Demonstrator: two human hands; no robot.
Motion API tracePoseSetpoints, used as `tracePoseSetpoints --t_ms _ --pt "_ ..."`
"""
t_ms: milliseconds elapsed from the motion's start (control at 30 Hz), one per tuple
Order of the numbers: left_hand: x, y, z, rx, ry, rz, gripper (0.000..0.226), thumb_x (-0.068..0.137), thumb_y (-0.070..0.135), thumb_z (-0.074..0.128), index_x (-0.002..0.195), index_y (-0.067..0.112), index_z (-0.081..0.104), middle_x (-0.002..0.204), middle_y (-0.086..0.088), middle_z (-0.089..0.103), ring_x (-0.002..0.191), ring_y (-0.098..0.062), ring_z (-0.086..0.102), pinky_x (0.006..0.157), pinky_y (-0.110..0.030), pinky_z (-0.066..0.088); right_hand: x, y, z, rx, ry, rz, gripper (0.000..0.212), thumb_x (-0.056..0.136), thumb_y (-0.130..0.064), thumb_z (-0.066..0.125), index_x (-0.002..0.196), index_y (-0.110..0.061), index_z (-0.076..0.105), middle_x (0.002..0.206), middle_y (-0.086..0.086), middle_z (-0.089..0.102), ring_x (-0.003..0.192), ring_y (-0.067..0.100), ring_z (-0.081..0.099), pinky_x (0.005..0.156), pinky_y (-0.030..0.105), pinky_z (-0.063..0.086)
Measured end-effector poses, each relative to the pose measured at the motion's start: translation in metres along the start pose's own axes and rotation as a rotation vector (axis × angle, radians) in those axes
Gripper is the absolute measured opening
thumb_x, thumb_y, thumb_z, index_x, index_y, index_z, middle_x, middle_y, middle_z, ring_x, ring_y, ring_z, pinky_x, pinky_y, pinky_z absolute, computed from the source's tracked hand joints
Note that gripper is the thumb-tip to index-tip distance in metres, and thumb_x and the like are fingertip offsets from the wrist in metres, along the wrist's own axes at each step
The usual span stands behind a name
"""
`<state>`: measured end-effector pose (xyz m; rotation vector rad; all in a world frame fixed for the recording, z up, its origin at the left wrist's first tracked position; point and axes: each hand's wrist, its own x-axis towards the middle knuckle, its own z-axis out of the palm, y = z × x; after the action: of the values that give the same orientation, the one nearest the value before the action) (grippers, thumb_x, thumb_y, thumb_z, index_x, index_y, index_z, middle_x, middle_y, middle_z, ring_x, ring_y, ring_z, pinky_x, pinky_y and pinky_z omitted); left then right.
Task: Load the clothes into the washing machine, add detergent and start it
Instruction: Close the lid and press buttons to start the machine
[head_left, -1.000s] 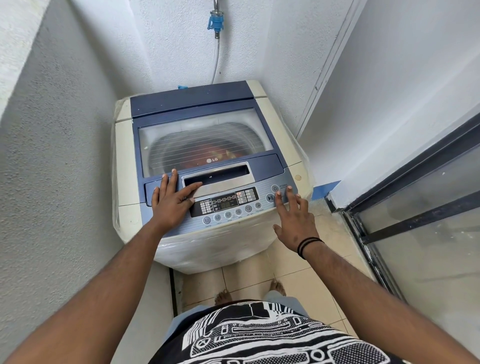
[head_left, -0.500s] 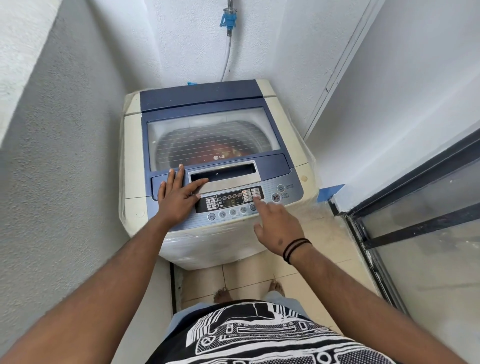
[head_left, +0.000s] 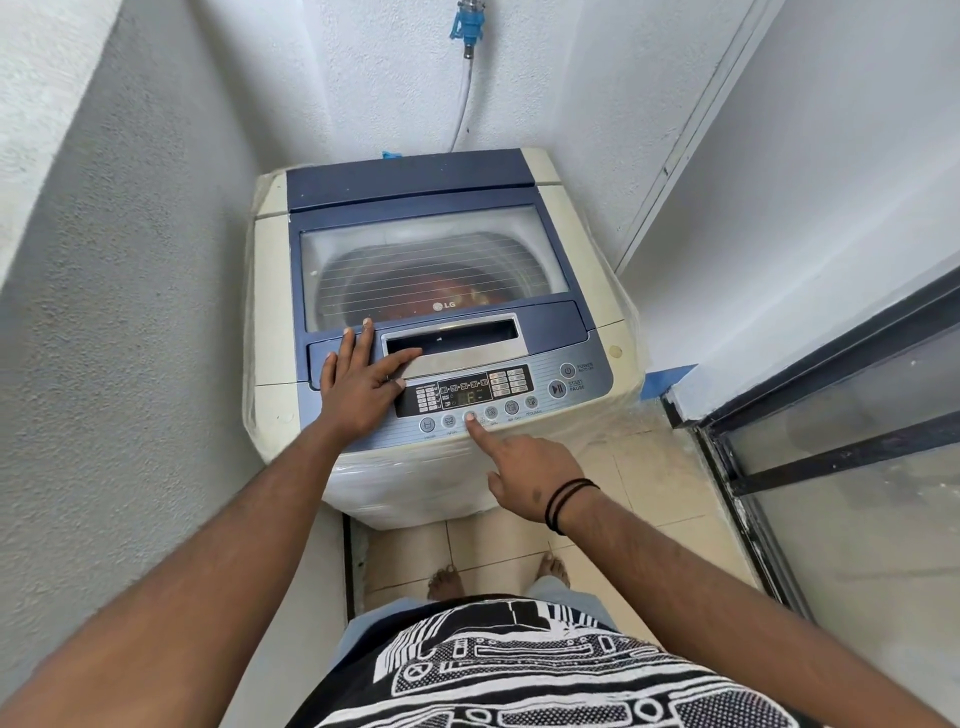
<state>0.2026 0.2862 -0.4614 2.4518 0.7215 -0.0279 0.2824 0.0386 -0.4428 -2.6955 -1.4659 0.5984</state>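
Head view first: the right hand (head_left: 524, 475) has its index finger stretched out, tip on a round button (head_left: 470, 417) in the lower row of the control panel (head_left: 582, 387), the other fingers curled under and holding nothing. The left hand (head_left: 358, 379) lies flat with fingers (head_left: 363, 338) spread wide, palm on the blue lid edge just left of the lid handle (head_left: 452, 340), thumb on the panel's left end. Around both hands sits the washing machine (head_left: 270, 312), centre of the frame, lid shut; through the lid window (head_left: 431, 260) reddish clothes (head_left: 457, 291) show dimly in the drum. At upper centre, a hose (head_left: 464, 104) drops from a blue tap (head_left: 469, 28). Bare feet stand on the tiled floor (head_left: 660, 493) at lower centre.
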Motion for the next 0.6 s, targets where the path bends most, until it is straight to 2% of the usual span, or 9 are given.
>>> tracePoseSetpoints --t_ms 300,467,600 --pt "0.001 -0.001 0.001 -0.004 0.001 -0.003 0.049 0.104 0.032 0.046 0.145 0.058 0.038 0.169 0.005 -0.010 0.154 -0.016 -0.019 0.120 -0.044 -0.013 -0.001 -0.002 0.007 0.034 0.001 0.012 0.085 0.091 -0.031 0.050 0.153 -0.041 -0.007 0.105 0.008 0.065 0.088 0.030 0.063 0.064 0.035 0.044" --pt "0.001 -0.002 0.002 -0.001 -0.003 -0.012 0.049 0.104 0.033 0.046 0.144 0.060 0.037 0.169 0.007 -0.010 0.154 -0.015 -0.019 0.120 -0.043 -0.013 0.000 -0.007 0.003 0.005 -0.009 0.001 0.083 0.092 -0.030 0.048 0.155 -0.036 -0.005 0.108 0.009 0.065 0.089 0.032 0.063 0.067 0.037 0.046" --pt "0.001 -0.002 0.002 -0.002 -0.003 -0.011 0.049 0.104 0.032 0.047 0.143 0.060 0.038 0.169 0.007 -0.010 0.154 -0.016 -0.019 0.120 -0.044 -0.013 0.002 -0.018 0.001 -0.016 -0.014 -0.049 0.083 0.092 -0.028 0.048 0.157 -0.034 -0.005 0.115 0.006 0.064 0.096 0.031 0.063 0.067 0.035 0.041"
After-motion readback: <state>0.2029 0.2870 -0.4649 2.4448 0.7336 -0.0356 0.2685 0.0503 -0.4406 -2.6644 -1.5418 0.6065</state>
